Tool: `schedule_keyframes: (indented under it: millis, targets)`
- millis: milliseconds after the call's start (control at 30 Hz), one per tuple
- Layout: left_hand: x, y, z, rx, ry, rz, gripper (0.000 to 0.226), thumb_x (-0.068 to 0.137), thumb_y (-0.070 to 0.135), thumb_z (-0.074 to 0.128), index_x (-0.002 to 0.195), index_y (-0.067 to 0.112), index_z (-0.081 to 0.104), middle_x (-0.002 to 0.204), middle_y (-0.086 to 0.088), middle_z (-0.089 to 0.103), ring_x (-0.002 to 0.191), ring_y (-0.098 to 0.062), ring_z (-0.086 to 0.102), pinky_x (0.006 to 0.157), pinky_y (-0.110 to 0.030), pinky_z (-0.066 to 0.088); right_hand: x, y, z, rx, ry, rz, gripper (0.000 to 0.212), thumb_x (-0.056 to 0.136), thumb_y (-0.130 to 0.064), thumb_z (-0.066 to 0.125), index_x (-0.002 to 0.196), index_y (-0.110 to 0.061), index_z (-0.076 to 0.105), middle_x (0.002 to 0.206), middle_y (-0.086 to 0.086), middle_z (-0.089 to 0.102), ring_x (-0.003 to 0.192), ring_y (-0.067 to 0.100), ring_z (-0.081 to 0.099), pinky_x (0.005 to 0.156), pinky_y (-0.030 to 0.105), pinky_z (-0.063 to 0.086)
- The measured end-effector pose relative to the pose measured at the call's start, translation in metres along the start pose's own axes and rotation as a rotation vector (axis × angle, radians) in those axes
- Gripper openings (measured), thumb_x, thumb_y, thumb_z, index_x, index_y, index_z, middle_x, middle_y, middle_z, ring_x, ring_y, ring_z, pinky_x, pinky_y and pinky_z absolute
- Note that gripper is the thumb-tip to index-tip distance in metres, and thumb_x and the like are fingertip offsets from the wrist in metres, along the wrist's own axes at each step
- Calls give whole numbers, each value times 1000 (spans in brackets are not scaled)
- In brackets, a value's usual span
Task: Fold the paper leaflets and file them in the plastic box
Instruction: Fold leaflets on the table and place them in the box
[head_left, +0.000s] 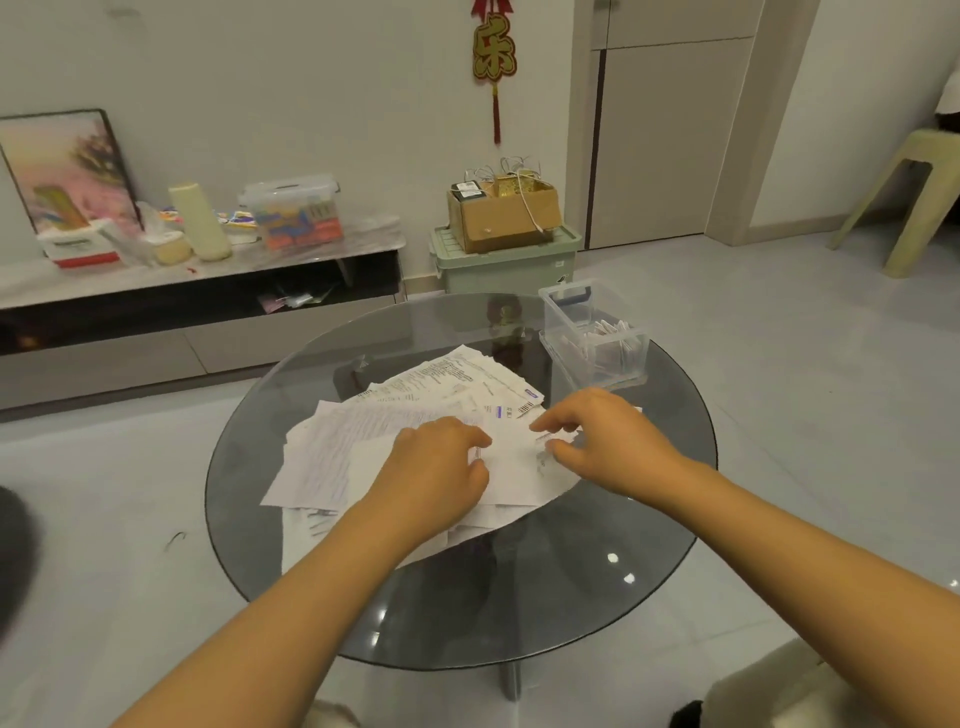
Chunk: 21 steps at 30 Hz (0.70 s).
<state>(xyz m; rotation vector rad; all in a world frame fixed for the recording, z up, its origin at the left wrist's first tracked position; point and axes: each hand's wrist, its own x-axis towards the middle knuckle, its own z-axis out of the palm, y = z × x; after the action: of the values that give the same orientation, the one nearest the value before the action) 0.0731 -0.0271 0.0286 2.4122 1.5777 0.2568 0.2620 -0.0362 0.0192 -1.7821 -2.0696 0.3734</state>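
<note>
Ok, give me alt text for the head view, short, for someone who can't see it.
Both hands, left hand and right hand, work on a loose pile of paper leaflets on a round glass table. A clear plastic box holding folded leaflets stands at the table's far right edge.

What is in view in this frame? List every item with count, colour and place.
paper leaflets: a loose pile, white, middle of the table
plastic box: one, clear, far right of the table, folded papers inside
glass table: one, round, dark tinted
low cabinet: one, against the wall, left
picture frame: one, black-edged, on the cabinet
lidded tub: one, clear, on the cabinet
storage bin: one, pale green, beyond the table
cardboard box: one, brown, on the bin
wall ornament: one, red and gold
stool: one, beige, far right
left hand: on the pile
right hand: on the pile, fingertips pinching a sheet
</note>
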Motion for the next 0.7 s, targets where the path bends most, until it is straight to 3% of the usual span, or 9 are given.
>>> schedule_keyframes:
  millis: [133, 267, 500, 600, 700]
  targets:
    - [-15, -18, 6, 257, -184, -87, 55, 92, 42, 46, 141, 27, 30, 141, -3, 38, 128, -24, 36, 107, -39, 24, 0, -12, 14, 16, -60, -50, 32, 86, -17, 57, 115, -27, 65, 114, -8, 65, 106, 10, 54, 92, 30, 47]
    - [-28, -37, 8, 254, -258, -111, 69, 88, 51, 51, 144, 26, 19, 147, -4, 26, 132, -25, 28, 109, -41, 23, 1, -19, 25, 9, -106, -83, 32, 87, -22, 56, 117, -29, 64, 116, -11, 64, 104, 7, 56, 89, 26, 48]
    - [-36, -53, 10, 43, -297, 12, 81, 85, 45, 61, 147, 17, 17, 153, 1, 17, 140, -18, 18, 112, -33, 24, 4, -30, 41, 25, -164, -173, 34, 85, -29, 63, 118, -31, 63, 120, -13, 61, 112, 6, 49, 95, 23, 40]
    - [-36, -60, 13, -10, -242, 48, 75, 86, 44, 61, 145, 17, 24, 152, 3, 24, 139, -16, 21, 112, -30, 24, 3, -32, 47, 5, -223, -260, 41, 82, -42, 67, 122, -34, 60, 124, -15, 57, 114, 5, 44, 96, 20, 34]
    - [-38, -67, 16, -18, -232, 71, 70, 89, 45, 57, 147, 21, 27, 156, 5, 18, 142, -11, 16, 113, -25, 16, 4, -33, 53, -37, -277, -318, 48, 78, -50, 68, 123, -37, 58, 124, -16, 56, 113, 7, 43, 98, 23, 34]
